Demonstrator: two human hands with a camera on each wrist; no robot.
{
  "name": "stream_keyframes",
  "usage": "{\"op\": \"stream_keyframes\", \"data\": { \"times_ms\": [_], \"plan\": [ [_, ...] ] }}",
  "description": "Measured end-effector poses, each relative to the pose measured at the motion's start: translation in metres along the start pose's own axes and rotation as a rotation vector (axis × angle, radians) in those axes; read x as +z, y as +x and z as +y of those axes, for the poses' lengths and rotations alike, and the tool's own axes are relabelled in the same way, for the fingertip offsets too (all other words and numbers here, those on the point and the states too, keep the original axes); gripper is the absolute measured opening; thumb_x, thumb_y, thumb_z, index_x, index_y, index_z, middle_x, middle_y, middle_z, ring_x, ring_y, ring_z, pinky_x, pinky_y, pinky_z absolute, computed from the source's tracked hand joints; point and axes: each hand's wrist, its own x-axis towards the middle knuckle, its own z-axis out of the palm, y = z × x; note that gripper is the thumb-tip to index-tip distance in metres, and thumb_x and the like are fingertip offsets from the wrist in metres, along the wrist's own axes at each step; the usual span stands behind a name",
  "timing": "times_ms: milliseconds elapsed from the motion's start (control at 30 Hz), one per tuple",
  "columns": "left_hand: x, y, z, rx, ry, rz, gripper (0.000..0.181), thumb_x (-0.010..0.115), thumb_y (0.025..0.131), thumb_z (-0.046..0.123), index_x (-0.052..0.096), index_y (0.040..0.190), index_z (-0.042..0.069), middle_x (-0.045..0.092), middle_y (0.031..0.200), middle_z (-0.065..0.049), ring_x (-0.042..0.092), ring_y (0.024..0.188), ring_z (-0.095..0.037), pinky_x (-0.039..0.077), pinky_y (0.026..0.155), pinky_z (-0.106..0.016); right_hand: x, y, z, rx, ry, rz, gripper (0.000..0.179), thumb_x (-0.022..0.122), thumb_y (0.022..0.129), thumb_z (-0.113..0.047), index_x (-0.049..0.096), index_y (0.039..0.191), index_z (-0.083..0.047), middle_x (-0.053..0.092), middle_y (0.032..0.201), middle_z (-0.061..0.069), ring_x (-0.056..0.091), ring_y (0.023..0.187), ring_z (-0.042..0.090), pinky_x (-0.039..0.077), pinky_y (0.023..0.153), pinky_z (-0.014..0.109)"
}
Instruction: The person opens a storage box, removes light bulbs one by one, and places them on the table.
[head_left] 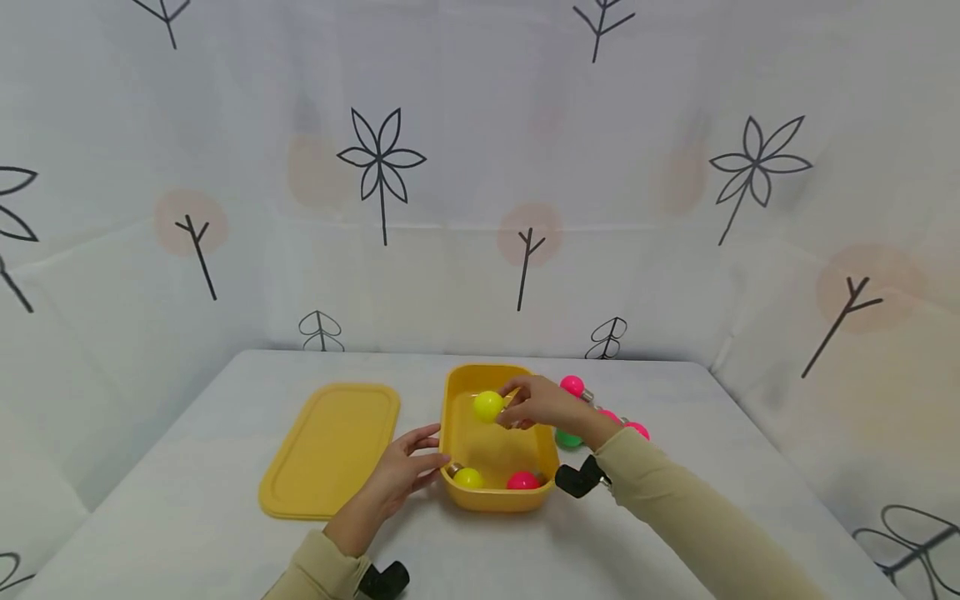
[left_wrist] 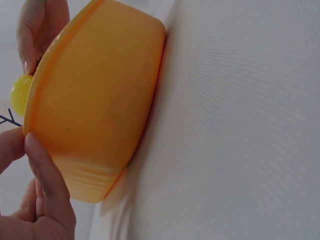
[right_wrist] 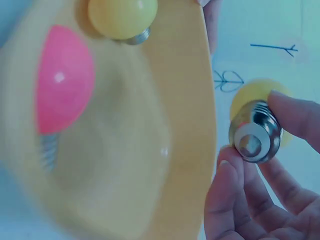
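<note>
My right hand [head_left: 528,403] pinches a yellow light bulb [head_left: 488,407] by its silver metal base, above the yellow plastic container [head_left: 498,501]. In the right wrist view the bulb's base [right_wrist: 255,132] faces the camera, between thumb and fingertips. At the container's left rim, my left hand [head_left: 405,468] pinches the edge between thumb and finger, seen closely in the left wrist view. Inside the container, near its front end, lie another yellow bulb [head_left: 469,478] and a pink bulb [head_left: 523,481], both on their sides.
On the white table left of the container lies a flat yellow lid [head_left: 330,450]. Past my right forearm, several bulbs lie on the table, among them a pink one [head_left: 572,385] and a green one [head_left: 567,439]. A patterned white cloth [head_left: 450,283] hangs behind.
</note>
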Motion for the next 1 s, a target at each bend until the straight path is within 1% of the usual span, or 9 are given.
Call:
{"op": "stream_keyframes", "data": {
  "times_ms": [133,200,300,400,600,667,833,1000],
  "plan": [
    [0.0,0.001,-0.002,0.002,-0.009,0.004,0.059,0.071,0.082,0.01,0.046,0.135,0.005,0.05,0.117,-0.013,0.057,0.087,-0.018,0.053,0.08,-0.034,-0.009,-0.005,0.007,0.041,-0.009,0.067,0.046,0.077,0.077,-0.021,0.057,0.116,-0.006,0.059,0.089,0.009,0.061,0.079,0.027,0.054,0.07,0.03],
    [0.0,0.002,-0.002,0.001,-0.011,0.008,0.059,0.071,0.082,0.009,0.046,0.135,0.005,0.05,0.118,-0.014,0.057,0.088,-0.019,0.053,0.08,-0.034,-0.014,-0.008,0.008,0.064,-0.015,0.097,0.046,0.076,0.077,-0.02,0.057,0.116,-0.006,0.058,0.089,0.009,0.06,0.078,0.027,0.054,0.072,0.032],
    [0.0,0.002,-0.002,0.002,-0.009,0.01,0.059,0.071,0.082,0.009,0.046,0.135,0.005,0.049,0.119,-0.015,0.057,0.088,-0.019,0.053,0.081,-0.034,-0.02,-0.015,0.011,0.076,-0.035,0.134,0.044,0.074,0.078,-0.019,0.056,0.116,-0.005,0.058,0.089,0.009,0.059,0.076,0.027,0.054,0.074,0.037],
    [0.001,0.002,-0.002,0.002,-0.005,0.011,0.058,0.07,0.083,0.009,0.046,0.135,0.005,0.049,0.12,-0.016,0.057,0.088,-0.019,0.053,0.081,-0.034,-0.027,-0.021,0.016,0.075,-0.051,0.165,0.044,0.073,0.079,-0.018,0.056,0.117,-0.004,0.058,0.089,0.01,0.059,0.076,0.026,0.054,0.077,0.039],
    [0.001,0.002,-0.001,0.005,-0.001,0.01,0.057,0.07,0.083,0.009,0.046,0.135,0.005,0.049,0.119,-0.016,0.057,0.088,-0.019,0.053,0.08,-0.033,-0.039,-0.031,0.031,0.057,-0.08,0.218,0.046,0.073,0.079,-0.019,0.055,0.117,-0.002,0.058,0.087,0.009,0.057,0.074,0.02,0.054,0.07,0.029],
    [0.001,0.002,-0.001,0.005,-0.001,0.01,0.057,0.07,0.083,0.009,0.047,0.135,0.005,0.05,0.118,-0.015,0.057,0.088,-0.02,0.053,0.08,-0.033,-0.042,-0.036,0.035,0.055,-0.08,0.231,0.046,0.074,0.079,-0.019,0.054,0.117,-0.001,0.057,0.087,0.008,0.056,0.074,0.02,0.054,0.069,0.029],
    [0.001,0.002,-0.001,-0.004,-0.001,0.02,0.057,0.071,0.082,0.008,0.048,0.134,0.005,0.05,0.116,-0.013,0.056,0.088,-0.02,0.053,0.08,-0.034,-0.047,-0.049,0.047,0.05,-0.083,0.271,0.046,0.074,0.078,-0.019,0.054,0.115,0.0,0.056,0.089,0.009,0.055,0.076,0.021,0.054,0.072,0.034],
    [0.002,0.001,-0.001,-0.005,-0.002,0.021,0.058,0.071,0.082,0.009,0.047,0.135,0.006,0.05,0.116,-0.013,0.056,0.089,-0.02,0.053,0.081,-0.034,-0.053,-0.062,0.058,0.076,-0.136,0.33,0.05,0.074,0.078,-0.023,0.053,0.117,-0.002,0.056,0.093,0.01,0.055,0.08,0.021,0.054,0.074,0.037]
  ]
}}
